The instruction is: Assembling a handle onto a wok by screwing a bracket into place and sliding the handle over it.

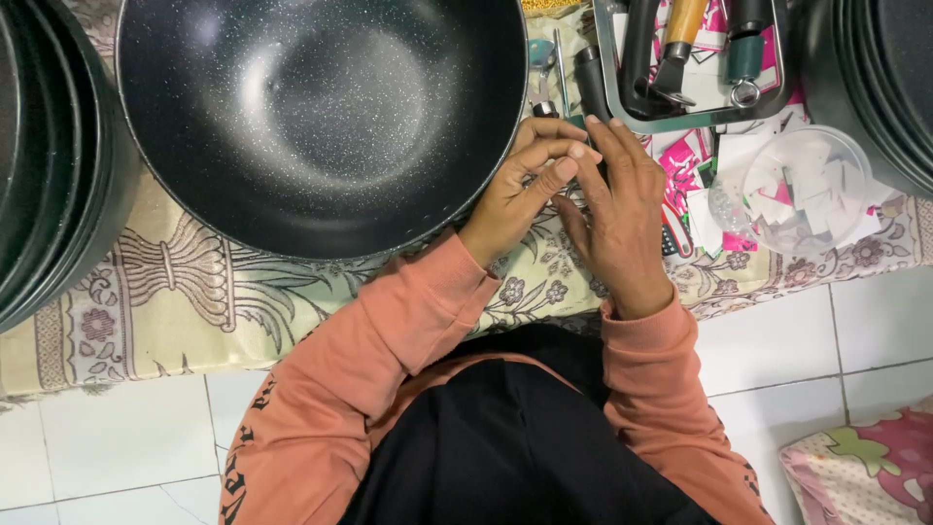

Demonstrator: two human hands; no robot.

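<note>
A large black speckled non-stick pan (321,107) lies on a patterned cloth (194,292). My left hand (520,190) rests against the pan's right rim, fingers curled. My right hand (617,214) lies beside it, fingers touching the left hand's fingertips. Both hands are closed around something small at the pan's edge, where a black handle (591,83) sticks out; the thing itself is hidden by the fingers. A screwdriver (561,63) lies just beyond the hands.
A metal tray (695,119) with tool handles sits at the back right. A clear plastic tub (807,190) holds paper scraps. Stacked black pans stand at the left (49,165) and right (880,83) edges. White floor tiles (807,340) lie below.
</note>
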